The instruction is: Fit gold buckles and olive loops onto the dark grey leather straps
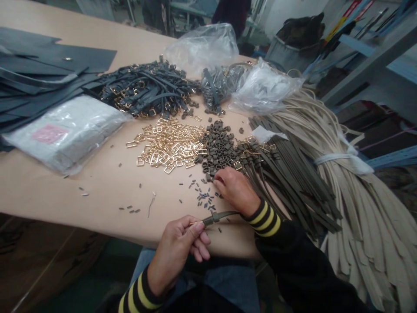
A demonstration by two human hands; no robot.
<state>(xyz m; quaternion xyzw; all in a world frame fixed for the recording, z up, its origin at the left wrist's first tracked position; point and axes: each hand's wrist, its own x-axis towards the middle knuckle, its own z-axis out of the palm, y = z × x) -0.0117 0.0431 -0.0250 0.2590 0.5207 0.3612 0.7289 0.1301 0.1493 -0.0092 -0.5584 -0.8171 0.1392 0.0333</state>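
Observation:
My left hand (182, 241) is closed near the table's front edge, pinching the end of an olive strap (224, 214). A small loop sits around this strap just past my fingers, and the strap's far part runs under my right wrist. My right hand (233, 186) is at the lower edge of a pile of olive strap loops (218, 143), its fingers curled and pressed together. What is between its fingertips, if anything, I cannot make out. Small dark metal pieces (204, 199) lie scattered between the hands and the pile. Left of the loops lies a heap of gold buckles (172, 143).
Dark buckled straps (146, 87) are heaped behind the buckles. A plastic-wrapped packet (65, 132) and dark sheets (84, 58) lie left. Olive straps (293, 174) and a tied beige strap bundle (355, 187) hang over the right edge. Clear plastic bags (208, 45) stand behind.

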